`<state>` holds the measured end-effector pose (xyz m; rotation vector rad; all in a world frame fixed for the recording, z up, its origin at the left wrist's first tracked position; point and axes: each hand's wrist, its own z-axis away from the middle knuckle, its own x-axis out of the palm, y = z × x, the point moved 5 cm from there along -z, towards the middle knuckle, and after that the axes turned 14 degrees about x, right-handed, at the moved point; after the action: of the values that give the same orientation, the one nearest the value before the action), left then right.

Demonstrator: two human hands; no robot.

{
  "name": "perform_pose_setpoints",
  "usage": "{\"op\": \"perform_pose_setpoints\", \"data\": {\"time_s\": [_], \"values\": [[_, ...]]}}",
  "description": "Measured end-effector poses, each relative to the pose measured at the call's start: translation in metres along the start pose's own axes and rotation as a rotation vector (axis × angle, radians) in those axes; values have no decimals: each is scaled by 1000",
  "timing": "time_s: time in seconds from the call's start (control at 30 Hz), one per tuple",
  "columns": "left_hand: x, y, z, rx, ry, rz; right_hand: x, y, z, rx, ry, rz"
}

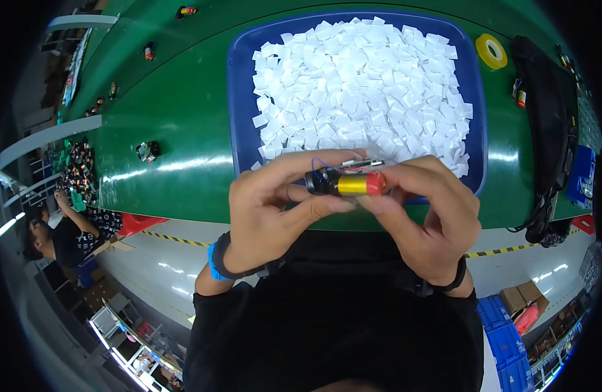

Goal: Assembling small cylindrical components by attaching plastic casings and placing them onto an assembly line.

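Both hands hold one small battery-like cylinder (356, 184) above the near edge of a blue tray (234, 98). It has a gold and red wrap and a black end, with thin blue and red wires and a small metal-edged part along its upper side. My left hand (271, 206) grips the black end, thumb along the underside. At the red end, my right hand (438, 215) pinches with thumb and forefinger; its other fingers are curled. Many small white square pieces (360, 91) fill the tray, some beneath the cylinder. The fingers hide part of both ends.
A yellow tape roll (491, 51) lies right of the tray, beside a black bag (546, 124). Similar wired parts (147, 151) are scattered on the green table (177, 117), with a pile (79, 173) at far left. Another person (75, 228) sits there. Blue crates (503, 333) stand lower right.
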<state>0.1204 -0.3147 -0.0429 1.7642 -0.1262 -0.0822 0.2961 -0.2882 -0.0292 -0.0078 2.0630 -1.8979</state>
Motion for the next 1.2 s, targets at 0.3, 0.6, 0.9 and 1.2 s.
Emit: {"op": "perform_pose_setpoints", "data": {"time_s": [0.3,0.6,0.9,1.2], "values": [[14,21,-6,441,-156,-492,-5,13,1,-45,17,-177],[26,21,-6,471,-95,-614,-5,23,4,71,31,-290],[30,29,-18,541,-78,-714,-3,32,5,249,-43,-471],[-31,46,-89,-35,22,-481,-19,-3,-13,203,-190,-164]]}}
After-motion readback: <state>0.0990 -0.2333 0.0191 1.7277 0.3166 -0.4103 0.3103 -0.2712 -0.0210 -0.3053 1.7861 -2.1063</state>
